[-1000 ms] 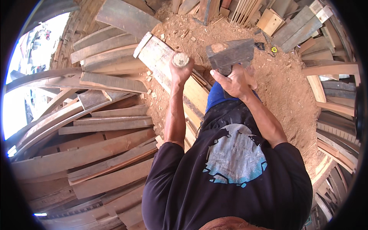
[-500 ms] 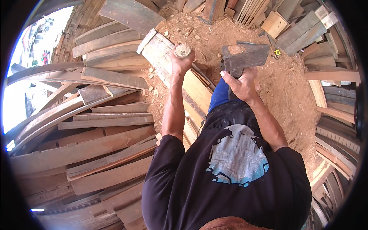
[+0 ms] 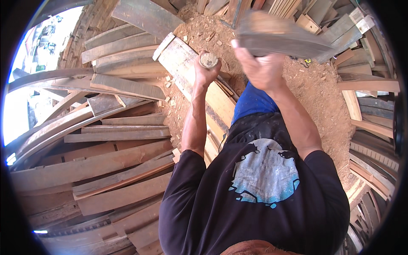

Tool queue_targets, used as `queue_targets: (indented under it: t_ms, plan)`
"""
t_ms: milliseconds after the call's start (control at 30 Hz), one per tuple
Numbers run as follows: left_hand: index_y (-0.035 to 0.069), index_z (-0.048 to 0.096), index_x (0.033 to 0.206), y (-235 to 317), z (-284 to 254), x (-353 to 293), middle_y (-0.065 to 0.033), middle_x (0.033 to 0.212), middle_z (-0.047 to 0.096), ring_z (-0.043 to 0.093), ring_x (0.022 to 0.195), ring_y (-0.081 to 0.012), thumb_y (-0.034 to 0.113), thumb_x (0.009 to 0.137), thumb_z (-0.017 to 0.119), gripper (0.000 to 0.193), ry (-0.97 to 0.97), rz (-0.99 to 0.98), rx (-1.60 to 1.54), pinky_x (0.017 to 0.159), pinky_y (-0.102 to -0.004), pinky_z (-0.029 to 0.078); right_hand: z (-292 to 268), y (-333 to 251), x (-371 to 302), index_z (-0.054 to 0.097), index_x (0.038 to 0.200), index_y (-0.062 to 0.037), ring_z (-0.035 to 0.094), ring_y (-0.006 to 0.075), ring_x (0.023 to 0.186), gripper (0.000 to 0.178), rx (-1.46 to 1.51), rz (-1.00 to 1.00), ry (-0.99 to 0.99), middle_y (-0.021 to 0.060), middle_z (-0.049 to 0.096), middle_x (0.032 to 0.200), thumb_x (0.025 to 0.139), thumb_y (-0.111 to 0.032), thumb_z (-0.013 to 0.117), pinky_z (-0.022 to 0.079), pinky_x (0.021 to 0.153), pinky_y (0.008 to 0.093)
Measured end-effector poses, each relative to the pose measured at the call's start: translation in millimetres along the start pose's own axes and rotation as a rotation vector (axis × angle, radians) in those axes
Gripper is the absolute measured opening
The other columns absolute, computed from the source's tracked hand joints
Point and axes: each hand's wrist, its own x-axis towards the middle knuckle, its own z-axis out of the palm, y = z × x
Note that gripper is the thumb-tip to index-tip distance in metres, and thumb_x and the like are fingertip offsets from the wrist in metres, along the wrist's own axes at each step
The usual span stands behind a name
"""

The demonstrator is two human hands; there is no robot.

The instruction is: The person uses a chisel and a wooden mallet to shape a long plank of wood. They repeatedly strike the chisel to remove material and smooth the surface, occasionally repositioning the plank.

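My left hand (image 3: 205,77) is wrapped round an upright chisel (image 3: 209,60); the frayed round end of its wooden handle faces up, and its blade is hidden below the fist. Beneath that hand lies a long pale timber (image 3: 175,54), slanting from upper left towards my legs. My right hand (image 3: 264,71) grips a big dark wooden mallet (image 3: 282,40) by its handle, most of which is hidden. The mallet head is raised to the right of the chisel, apart from it and blurred by motion.
Stacked boards (image 3: 123,87) crowd the left side, and more planks (image 3: 367,83) line the right. Sawdust and chips (image 3: 314,106) cover the ground. A small yellow-and-black object (image 3: 307,62) lies there, beyond my right hand. A wide board (image 3: 146,17) rests near the timber's far end.
My right hand has lifted the mallet, which now looks larger and sits further up in the picture. The left hand with the chisel has shifted slightly right and down.
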Motion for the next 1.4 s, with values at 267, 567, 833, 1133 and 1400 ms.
queue_targets:
  t_ms: [267,567,833,1133,1400]
  plan:
    - [0.002,0.062,0.113,27,2,-31,-0.0098,0.104,0.071,0.068,0.094,-0.0193,0.005,0.080,0.074,0.035,-0.007,0.243,0.139,0.084,-0.0323,0.055,23,51,-19,0.064,0.109,-0.0050,0.065,0.0341,0.066,0.033,-0.344,0.250,-0.455,0.0198,0.065,0.075,0.084,-0.026,0.066,0.052,0.066,0.0461]
    - [0.005,0.057,0.100,30,-2,-10,-0.0046,0.084,0.066,0.066,0.077,-0.0148,0.003,0.079,0.076,0.028,0.137,0.023,0.093,0.069,-0.0285,0.055,4,36,-73,0.066,0.108,0.0008,0.070,0.0292,0.089,0.029,0.169,0.321,-0.209,0.0195,0.071,0.097,0.086,-0.018,0.070,0.053,0.080,0.0364]
    - [0.006,0.060,0.099,50,-15,20,-0.0029,0.084,0.067,0.065,0.074,-0.0116,0.005,0.080,0.075,0.024,0.070,-0.038,0.032,0.067,-0.0274,0.053,-18,29,-74,0.066,0.105,0.0009,0.061,0.0140,0.080,0.023,0.125,0.242,-0.129,0.0063,0.069,0.090,0.089,-0.014,0.071,0.050,0.076,0.0306]
    - [0.005,0.061,0.096,23,-24,27,-0.0002,0.081,0.067,0.064,0.074,-0.0090,0.004,0.081,0.073,0.020,0.054,-0.010,-0.042,0.070,-0.0254,0.053,-16,31,-75,0.065,0.087,-0.0040,0.058,0.0153,0.078,0.014,0.231,0.326,-0.038,0.0025,0.063,0.082,0.085,-0.015,0.074,0.047,0.075,0.0343]
    - [0.004,0.062,0.096,26,-21,23,-0.0027,0.081,0.068,0.065,0.074,-0.0109,0.005,0.078,0.075,0.023,-0.004,-0.033,0.105,0.069,-0.0274,0.053,-19,35,-71,0.064,0.086,-0.0038,0.055,0.0109,0.069,0.014,0.202,0.320,-0.031,0.0000,0.062,0.078,0.087,-0.014,0.073,0.046,0.066,0.0296]
